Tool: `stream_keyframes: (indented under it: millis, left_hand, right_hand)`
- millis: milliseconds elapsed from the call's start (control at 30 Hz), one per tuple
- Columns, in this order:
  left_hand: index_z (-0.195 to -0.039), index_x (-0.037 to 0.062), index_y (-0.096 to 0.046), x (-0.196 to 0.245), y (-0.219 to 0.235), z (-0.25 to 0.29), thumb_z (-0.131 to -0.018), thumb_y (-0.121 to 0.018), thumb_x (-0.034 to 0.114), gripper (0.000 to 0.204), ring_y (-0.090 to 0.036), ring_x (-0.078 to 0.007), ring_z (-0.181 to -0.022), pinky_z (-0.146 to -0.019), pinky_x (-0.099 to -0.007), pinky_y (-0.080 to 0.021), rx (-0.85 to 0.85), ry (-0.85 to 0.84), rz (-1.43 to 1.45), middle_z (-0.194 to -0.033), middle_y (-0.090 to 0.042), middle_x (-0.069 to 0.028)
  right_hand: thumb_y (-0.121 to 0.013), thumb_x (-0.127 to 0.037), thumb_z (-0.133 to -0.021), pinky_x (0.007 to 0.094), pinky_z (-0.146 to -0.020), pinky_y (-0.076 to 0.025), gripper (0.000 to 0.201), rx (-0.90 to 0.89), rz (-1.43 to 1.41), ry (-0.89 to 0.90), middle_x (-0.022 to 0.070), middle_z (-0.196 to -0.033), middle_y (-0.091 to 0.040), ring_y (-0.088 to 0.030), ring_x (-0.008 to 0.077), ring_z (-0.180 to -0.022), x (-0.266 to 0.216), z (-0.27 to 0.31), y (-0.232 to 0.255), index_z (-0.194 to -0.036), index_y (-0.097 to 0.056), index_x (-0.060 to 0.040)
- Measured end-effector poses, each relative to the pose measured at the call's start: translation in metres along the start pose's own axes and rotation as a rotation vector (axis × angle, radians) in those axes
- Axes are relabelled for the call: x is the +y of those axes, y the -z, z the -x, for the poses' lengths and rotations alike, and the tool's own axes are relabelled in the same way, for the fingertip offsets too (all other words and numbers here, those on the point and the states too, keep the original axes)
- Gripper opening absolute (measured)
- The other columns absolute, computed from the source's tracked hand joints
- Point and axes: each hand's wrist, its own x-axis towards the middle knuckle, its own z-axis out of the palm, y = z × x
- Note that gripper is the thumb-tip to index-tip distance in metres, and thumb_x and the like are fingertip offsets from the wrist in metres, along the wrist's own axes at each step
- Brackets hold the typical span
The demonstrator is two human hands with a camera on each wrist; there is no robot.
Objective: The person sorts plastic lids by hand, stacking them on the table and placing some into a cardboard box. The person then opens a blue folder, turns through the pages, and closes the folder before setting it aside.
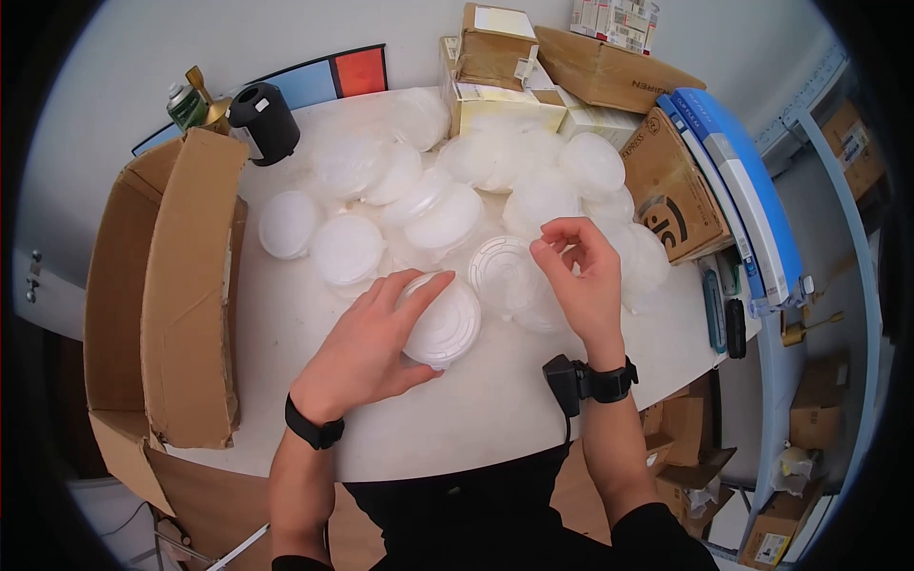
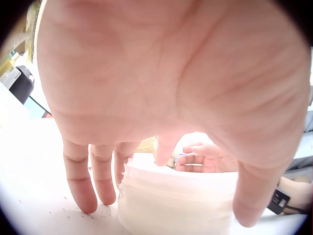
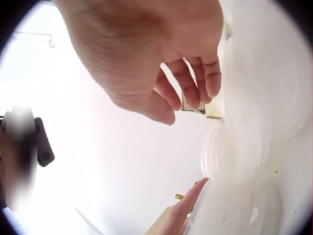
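Note:
A short stack of round white plastic lids (image 1: 446, 325) stands on the white table in front of the body. My left hand (image 1: 365, 344) spans this stack, thumb at its near side and index finger across the top. In the left wrist view the thumb and fingers reach down around the lid stack (image 2: 176, 203), which looks wrapped in clear film. Over the table to the right, my right hand (image 1: 586, 274) is raised with loosely bent fingers and holds nothing. Another round lid stack (image 1: 503, 270) lies just left of it.
Many more wrapped lid stacks (image 1: 347, 249) crowd the middle and back of the table. An open cardboard box (image 1: 190, 295) stands at the left. Boxes (image 1: 505, 105) and blue binders (image 1: 738, 186) line the back and right. A black cylinder (image 1: 267, 128) sits at the back left.

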Motion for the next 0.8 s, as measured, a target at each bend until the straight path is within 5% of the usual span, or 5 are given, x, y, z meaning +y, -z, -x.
stream_keyframes:
  millis: [67, 367, 533, 800]
  left_hand:
    - [-0.156, 0.0154, -0.043, 0.001, -0.001, 0.0, -0.065, -0.092, 0.013, 0.104, -0.052, -0.0399, -0.131, -0.106, -0.0443, -0.049, 0.007, 0.014, -0.037, -0.148, -0.048, -0.0188]
    - [-0.155, 0.0159, -0.046, -0.003, 0.001, 0.006, -0.068, -0.092, 0.016, 0.099, -0.053, -0.0407, -0.128, -0.105, -0.0453, -0.049, 0.064, 0.026, -0.057, -0.144, -0.05, -0.02]
    - [-0.154, 0.0155, -0.046, -0.002, 0.002, 0.007, -0.068, -0.093, 0.017, 0.098, -0.053, -0.0407, -0.128, -0.106, -0.0451, -0.048, 0.071, 0.013, -0.031, -0.145, -0.05, -0.02]
    - [-0.158, 0.0106, -0.039, -0.003, -0.001, 0.006, -0.067, -0.093, 0.014, 0.106, -0.052, -0.0408, -0.129, -0.108, -0.0442, -0.047, 0.083, -0.033, 0.021, -0.142, -0.053, -0.0206]
  right_hand:
    - [-0.077, -0.007, -0.085, 0.0323, -0.077, -0.05, 0.029, 0.105, 0.487, -0.049, 0.0043, -0.093, -0.065, -0.056, 0.0172, -0.085, 0.008, -0.002, 0.012, -0.112, -0.069, -0.0042]
    - [-0.072, -0.004, -0.083, 0.0324, -0.071, -0.047, 0.028, 0.001, 0.607, -0.065, 0.0022, -0.077, -0.059, -0.05, 0.0173, -0.076, 0.002, 0.001, 0.011, -0.111, -0.07, -0.0061]
    - [-0.069, 0.0, -0.083, 0.0279, -0.069, -0.045, 0.026, -0.021, 0.56, -0.072, 0.0, -0.078, -0.06, -0.049, 0.0126, -0.073, 0.003, 0.002, 0.013, -0.108, -0.069, -0.004]
    - [-0.067, 0.005, -0.091, 0.0215, -0.076, -0.045, 0.019, 0.153, 0.009, -0.108, -0.0011, -0.09, -0.063, -0.056, 0.0063, -0.08, -0.005, 0.0, 0.033, -0.106, -0.06, -0.004]
